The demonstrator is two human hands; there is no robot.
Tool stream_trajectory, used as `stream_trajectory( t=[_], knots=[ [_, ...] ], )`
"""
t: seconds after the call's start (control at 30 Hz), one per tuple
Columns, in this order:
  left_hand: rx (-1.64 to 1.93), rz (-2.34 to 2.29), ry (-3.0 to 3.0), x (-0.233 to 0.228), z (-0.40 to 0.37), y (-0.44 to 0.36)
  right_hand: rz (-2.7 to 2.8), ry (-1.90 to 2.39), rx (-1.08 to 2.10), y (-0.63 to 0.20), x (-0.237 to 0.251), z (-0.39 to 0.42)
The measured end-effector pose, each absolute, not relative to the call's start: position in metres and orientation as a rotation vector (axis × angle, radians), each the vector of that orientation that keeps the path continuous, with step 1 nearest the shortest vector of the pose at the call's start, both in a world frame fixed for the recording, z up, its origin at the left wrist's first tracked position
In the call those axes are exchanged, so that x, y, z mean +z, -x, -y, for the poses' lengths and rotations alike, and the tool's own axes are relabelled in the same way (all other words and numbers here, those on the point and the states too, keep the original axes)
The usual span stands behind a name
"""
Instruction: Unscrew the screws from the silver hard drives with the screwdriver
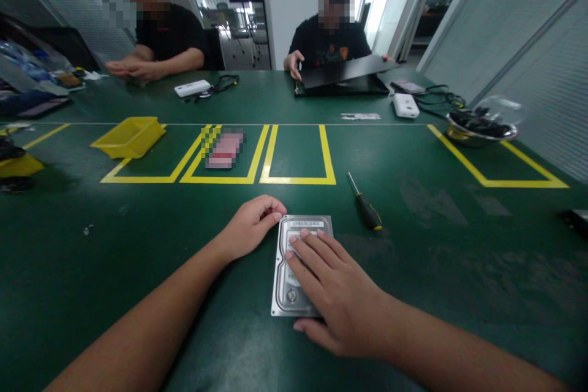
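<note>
A silver hard disk drive [288, 285] lies flat on the green table [114, 245] in front of me. My right hand [333, 291] rests palm down on top of it, fingers spread over its label. My left hand [252, 223] sits just left of the drive's far corner, fingers curled, the fingertips touching or nearly touching its edge. A screwdriver [365, 203] with a black and yellow handle lies on the table to the right of the drive, apart from both hands.
Yellow tape boxes [298, 180] mark the table beyond the drive. A yellow bin [128, 136] stands at the left, a metal bowl [480, 131] of parts at the right. Two people sit across; one holds a black laptop [344, 76]. White boxes and cables lie near them.
</note>
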State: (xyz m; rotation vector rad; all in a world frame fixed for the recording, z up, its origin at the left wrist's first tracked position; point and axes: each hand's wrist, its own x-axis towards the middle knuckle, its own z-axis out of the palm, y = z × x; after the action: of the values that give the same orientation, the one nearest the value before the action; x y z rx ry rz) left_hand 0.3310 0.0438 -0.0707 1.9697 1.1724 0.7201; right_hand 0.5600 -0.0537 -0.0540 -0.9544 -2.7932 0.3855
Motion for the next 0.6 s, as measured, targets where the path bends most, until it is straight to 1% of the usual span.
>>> stream_trajectory(
  t=[0.4,0.6],
  knots=[
    [0.713,-1.135,-1.773,-0.0672,-0.0451,-0.3317,2.783,0.959,0.399,-0.5607,-0.0541,0.0541],
    [0.682,-1.105,-1.798,-0.0649,-0.0455,-0.3300,2.782,0.957,0.393,-0.5611,-0.0541,0.0544]
  ],
)
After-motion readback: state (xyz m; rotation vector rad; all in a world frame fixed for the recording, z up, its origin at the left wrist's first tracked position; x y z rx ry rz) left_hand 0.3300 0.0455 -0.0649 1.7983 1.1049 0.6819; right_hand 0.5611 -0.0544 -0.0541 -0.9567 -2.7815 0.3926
